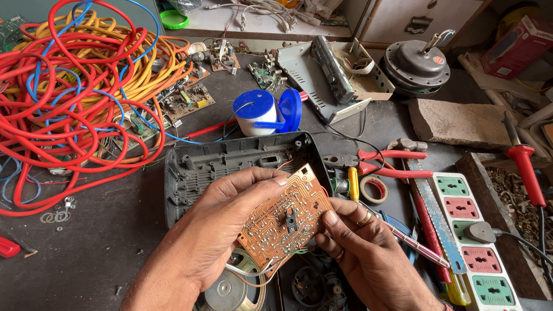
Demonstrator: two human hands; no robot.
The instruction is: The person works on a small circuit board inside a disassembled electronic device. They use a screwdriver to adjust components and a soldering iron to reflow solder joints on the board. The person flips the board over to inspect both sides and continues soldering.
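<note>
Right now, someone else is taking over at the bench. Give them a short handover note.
Left hand: grips the orange circuit board by its left edge, solder side up.
Right hand: pinches the board's right edge.
Board is out of the open black plastic casing behind it; thin wires run from its lower edge down toward the speaker.
Red-handled pliers and a tape roll lie to the right.
Left: cannot tell.

An orange-brown circuit board [286, 216], solder side up, tilted, held above the open black casing [230, 164]
</note>
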